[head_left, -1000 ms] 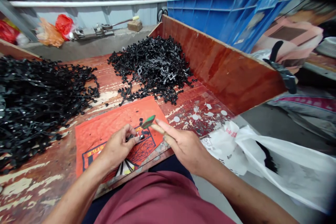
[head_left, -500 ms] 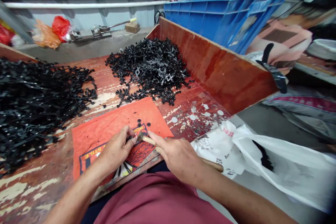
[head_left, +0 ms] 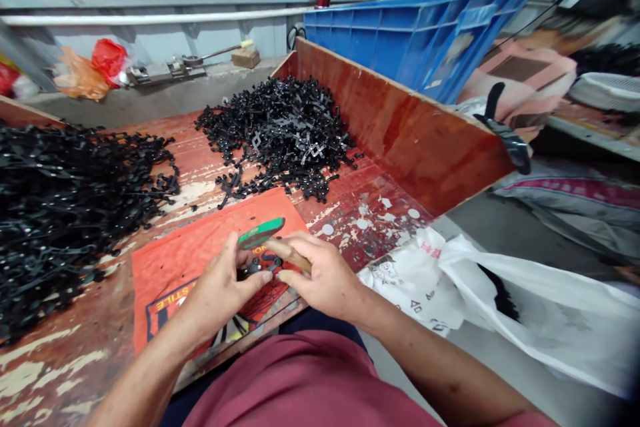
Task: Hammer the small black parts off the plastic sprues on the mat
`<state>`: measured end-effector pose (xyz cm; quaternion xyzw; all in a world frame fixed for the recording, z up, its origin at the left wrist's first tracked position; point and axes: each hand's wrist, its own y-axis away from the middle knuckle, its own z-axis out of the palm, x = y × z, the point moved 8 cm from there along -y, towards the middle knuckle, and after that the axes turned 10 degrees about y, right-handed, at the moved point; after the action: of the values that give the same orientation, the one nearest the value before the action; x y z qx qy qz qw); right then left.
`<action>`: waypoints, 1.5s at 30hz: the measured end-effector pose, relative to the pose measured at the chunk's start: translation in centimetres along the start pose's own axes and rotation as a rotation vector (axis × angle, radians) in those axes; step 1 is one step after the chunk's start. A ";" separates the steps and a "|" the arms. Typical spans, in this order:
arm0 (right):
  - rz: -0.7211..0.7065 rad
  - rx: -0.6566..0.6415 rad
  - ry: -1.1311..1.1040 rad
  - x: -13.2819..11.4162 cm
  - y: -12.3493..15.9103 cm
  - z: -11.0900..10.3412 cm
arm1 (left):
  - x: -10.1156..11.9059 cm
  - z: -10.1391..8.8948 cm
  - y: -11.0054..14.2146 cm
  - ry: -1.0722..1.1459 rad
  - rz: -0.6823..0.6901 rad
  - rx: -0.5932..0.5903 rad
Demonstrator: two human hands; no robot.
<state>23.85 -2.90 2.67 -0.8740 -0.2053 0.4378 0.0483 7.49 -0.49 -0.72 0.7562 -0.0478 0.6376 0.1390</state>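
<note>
My right hand [head_left: 325, 273] is closed round the wooden handle of a hammer [head_left: 263, 233] with a green head. The head is raised a little above the cloth, tilted, close to the fingers of my left hand. My left hand [head_left: 227, 287] is bent, thumb and fingers closing on small black jointed pieces [head_left: 270, 263]; how many it grips is partly hidden. Under both hands lies an orange printed cloth [head_left: 200, 247] at the front edge of the worktable.
A big heap of black jointed strips [head_left: 65, 213] spreads on the left, another heap [head_left: 285, 127] at the back. A wooden side board [head_left: 400, 127] and a blue crate [head_left: 370, 40] stand on the right. White plastic bags [head_left: 500, 300] hang at the right front.
The hammer has turned, so its green head shows and sits higher. Black jointed pieces now show between my hands. The view has shifted slightly.
</note>
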 end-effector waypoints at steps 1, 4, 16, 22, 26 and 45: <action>0.006 0.005 -0.024 0.1 -0.2 0.2 | 0.3 0.3 -0.2 0.019 0.016 -0.007; 0.055 0.036 -0.011 0.9 -0.2 0.5 | 0.6 0.4 -0.6 -0.009 0.035 0.019; -0.188 0.248 0.143 -1.8 3.4 -0.7 | -1.5 1.2 -0.6 0.303 -0.117 0.193; -0.295 0.286 0.358 -3.6 4.3 0.5 | -4.3 -0.1 0.8 0.560 -0.317 0.311; -0.285 0.293 0.369 -3.8 4.4 0.6 | -3.8 1.3 1.9 0.647 -0.435 0.159; 0.004 0.029 0.226 0.1 4.1 1.4 | -0.4 -3.7 -1.2 0.030 -0.171 0.227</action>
<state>24.11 -6.76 0.71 -0.9174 -0.1905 0.3393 0.0829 4.22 1.61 -0.73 0.7589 0.0912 0.6359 0.1069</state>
